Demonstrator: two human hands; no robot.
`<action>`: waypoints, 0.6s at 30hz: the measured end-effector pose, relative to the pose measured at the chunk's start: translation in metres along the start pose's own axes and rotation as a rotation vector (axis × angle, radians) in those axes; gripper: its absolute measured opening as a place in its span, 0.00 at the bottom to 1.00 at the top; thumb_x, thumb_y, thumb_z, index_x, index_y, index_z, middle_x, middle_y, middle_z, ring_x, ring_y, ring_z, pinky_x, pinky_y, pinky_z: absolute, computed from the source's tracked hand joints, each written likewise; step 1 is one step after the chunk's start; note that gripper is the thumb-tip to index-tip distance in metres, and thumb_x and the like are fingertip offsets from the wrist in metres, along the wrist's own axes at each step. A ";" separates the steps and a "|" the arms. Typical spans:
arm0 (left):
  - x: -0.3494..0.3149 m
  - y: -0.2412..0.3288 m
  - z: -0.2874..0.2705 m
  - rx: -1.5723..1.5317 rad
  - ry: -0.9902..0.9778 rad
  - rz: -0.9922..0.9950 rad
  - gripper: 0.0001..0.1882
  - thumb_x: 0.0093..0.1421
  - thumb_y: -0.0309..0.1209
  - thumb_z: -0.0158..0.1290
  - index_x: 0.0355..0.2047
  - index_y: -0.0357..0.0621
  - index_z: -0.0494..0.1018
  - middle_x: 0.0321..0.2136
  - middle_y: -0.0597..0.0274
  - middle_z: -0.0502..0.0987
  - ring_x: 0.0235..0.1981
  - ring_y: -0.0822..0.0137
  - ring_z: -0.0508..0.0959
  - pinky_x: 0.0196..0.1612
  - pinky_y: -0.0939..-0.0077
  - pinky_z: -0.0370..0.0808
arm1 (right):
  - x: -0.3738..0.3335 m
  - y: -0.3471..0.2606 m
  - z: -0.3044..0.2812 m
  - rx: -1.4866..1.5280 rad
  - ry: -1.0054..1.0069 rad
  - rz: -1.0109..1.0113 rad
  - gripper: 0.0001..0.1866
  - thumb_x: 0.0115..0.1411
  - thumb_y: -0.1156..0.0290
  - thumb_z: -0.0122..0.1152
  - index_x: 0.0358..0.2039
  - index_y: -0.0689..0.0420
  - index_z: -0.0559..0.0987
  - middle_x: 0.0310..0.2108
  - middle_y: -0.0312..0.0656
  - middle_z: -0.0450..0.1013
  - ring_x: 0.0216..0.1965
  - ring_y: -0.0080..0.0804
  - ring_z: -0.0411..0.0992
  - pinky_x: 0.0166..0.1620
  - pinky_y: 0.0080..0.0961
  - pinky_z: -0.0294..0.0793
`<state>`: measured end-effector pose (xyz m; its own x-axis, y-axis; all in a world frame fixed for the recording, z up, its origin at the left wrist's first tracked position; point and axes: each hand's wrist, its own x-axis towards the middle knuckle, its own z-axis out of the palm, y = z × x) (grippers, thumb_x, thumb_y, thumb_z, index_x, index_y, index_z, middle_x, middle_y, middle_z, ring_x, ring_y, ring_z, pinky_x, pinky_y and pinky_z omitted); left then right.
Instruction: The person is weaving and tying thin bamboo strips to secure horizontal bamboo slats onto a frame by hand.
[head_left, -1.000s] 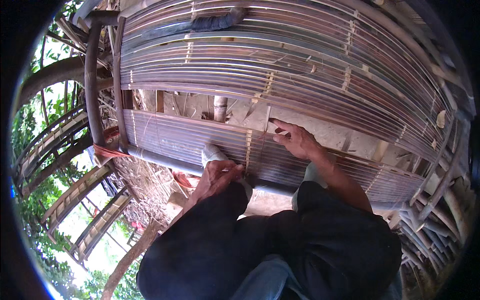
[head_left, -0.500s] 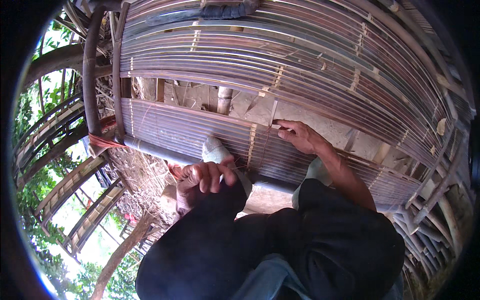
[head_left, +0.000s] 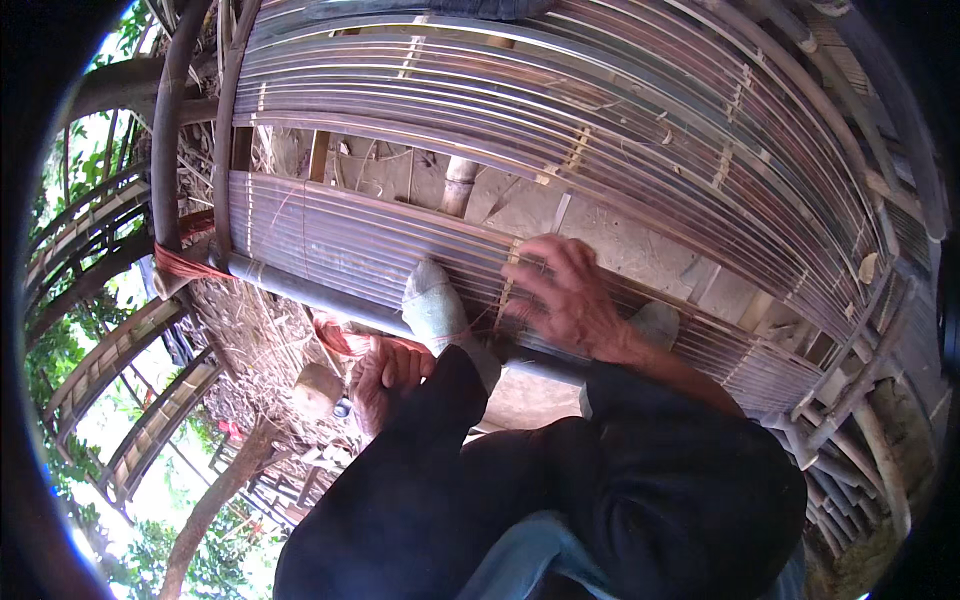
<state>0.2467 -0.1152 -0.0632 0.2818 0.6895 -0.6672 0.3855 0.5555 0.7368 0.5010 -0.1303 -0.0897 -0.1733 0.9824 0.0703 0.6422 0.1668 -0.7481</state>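
Note:
My right hand (head_left: 572, 298) is over the lower panel of thin bamboo-like slats (head_left: 350, 240), close to a pale tied binding (head_left: 507, 285) across them. Its fingers are bent and apart, blurred by motion, with nothing clear in them. My left hand (head_left: 388, 378) is curled beside my left leg, next to a bundle of orange strands (head_left: 345, 338); what its fingers hold, if anything, is hidden. A fine reddish thread (head_left: 304, 235) loops over the slats. My left foot, in a pale sock (head_left: 432, 300), rests against the lower panel.
A larger slatted panel (head_left: 480, 100) spans the far side, beyond a gap showing dirt ground and a bamboo post (head_left: 458, 187). A dark pole (head_left: 310, 292) edges the near panel. Orange cord (head_left: 190, 265) binds the frame at left. A cut wood block (head_left: 317, 390) sits on straw-littered ground.
My right hand has drawn back from the slat edge toward me and left, its fingers spreading. My left hand has dropped lower, beside the orange strands. The view has shifted slightly.

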 end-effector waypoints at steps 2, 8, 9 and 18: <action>-0.002 -0.004 0.000 -0.007 0.017 -0.004 0.09 0.62 0.34 0.58 0.38 0.41 0.77 0.42 0.51 0.75 0.50 0.54 0.73 0.55 0.53 0.64 | 0.001 -0.001 0.017 0.095 -0.069 -0.017 0.16 0.57 0.59 0.68 0.40 0.55 0.79 0.41 0.45 0.72 0.48 0.43 0.70 0.54 0.42 0.67; -0.010 -0.010 -0.005 -0.030 0.067 -0.021 0.09 0.62 0.33 0.58 0.40 0.42 0.77 0.42 0.51 0.75 0.50 0.54 0.72 0.57 0.51 0.63 | 0.000 0.002 0.037 0.292 -0.180 0.001 0.17 0.57 0.59 0.69 0.22 0.56 0.73 0.23 0.42 0.71 0.31 0.42 0.72 0.43 0.40 0.66; -0.011 -0.015 -0.006 -0.041 0.075 -0.027 0.09 0.61 0.32 0.58 0.40 0.42 0.76 0.42 0.51 0.75 0.51 0.54 0.72 0.57 0.51 0.63 | -0.003 0.000 0.037 0.297 -0.170 0.018 0.18 0.56 0.60 0.70 0.21 0.55 0.72 0.21 0.41 0.70 0.28 0.42 0.71 0.41 0.40 0.65; -0.030 -0.012 -0.021 0.007 0.143 -0.086 0.11 0.61 0.31 0.57 0.43 0.43 0.75 0.43 0.51 0.74 0.52 0.53 0.71 0.60 0.49 0.61 | -0.002 -0.006 0.055 0.258 -0.131 -0.005 0.18 0.54 0.58 0.72 0.23 0.55 0.73 0.23 0.40 0.71 0.32 0.39 0.70 0.41 0.39 0.64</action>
<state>0.2151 -0.1334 -0.0496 0.1198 0.6989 -0.7051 0.4089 0.6125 0.6765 0.4565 -0.1383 -0.1217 -0.2818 0.9595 0.0014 0.4325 0.1283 -0.8925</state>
